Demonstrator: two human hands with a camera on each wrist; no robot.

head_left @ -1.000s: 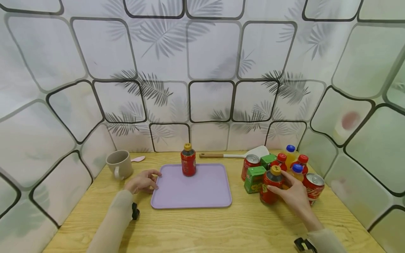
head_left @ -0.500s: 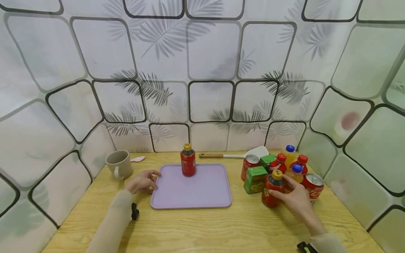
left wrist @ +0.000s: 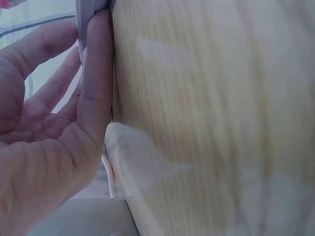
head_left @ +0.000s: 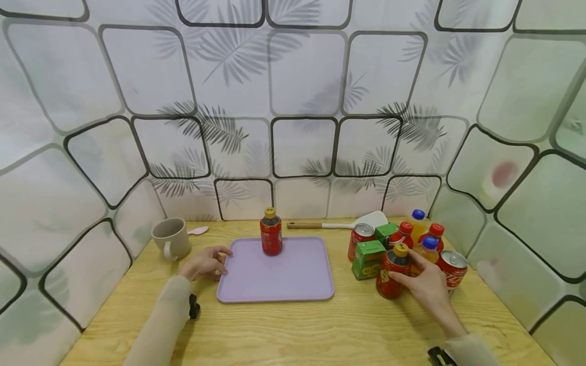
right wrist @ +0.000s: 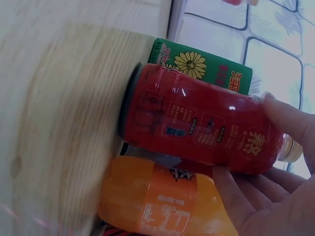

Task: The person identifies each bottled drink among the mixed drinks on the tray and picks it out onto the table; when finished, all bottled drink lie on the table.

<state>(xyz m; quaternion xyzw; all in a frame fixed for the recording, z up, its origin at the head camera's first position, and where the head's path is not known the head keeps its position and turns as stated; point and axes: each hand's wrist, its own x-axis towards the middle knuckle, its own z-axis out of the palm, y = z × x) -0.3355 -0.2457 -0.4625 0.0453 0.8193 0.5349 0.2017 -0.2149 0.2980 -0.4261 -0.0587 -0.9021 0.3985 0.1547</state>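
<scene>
My left hand (head_left: 206, 263) holds the left edge of a lilac tray (head_left: 293, 284), with fingers on both sides of its rim (left wrist: 84, 22) in the left wrist view. Upright toward the back of that tray is a red bottle with a gold cap (head_left: 271, 236). On the right, my right hand (head_left: 426, 282) grips a second red bottle with a gold cap (head_left: 389, 279) between thumb and fingers. In the right wrist view, this bottle (right wrist: 197, 118) stands between a green drink carton (right wrist: 197, 64) and an orange juice bottle (right wrist: 147, 196).
Beside and behind the held bottle cluster a green carton (head_left: 368, 262), red cans (head_left: 360, 243) (head_left: 453, 269), blue-capped juice bottles (head_left: 417, 226) and red-capped bottles (head_left: 403, 236). A spatula (head_left: 336, 225) lies along the back. A mug (head_left: 171, 238) and a pink spoon (head_left: 198, 231) are at left.
The right hand and its red bottle have shifted slightly toward the front of the table, beside the green carton. The left hand stays at the tray's edge.
</scene>
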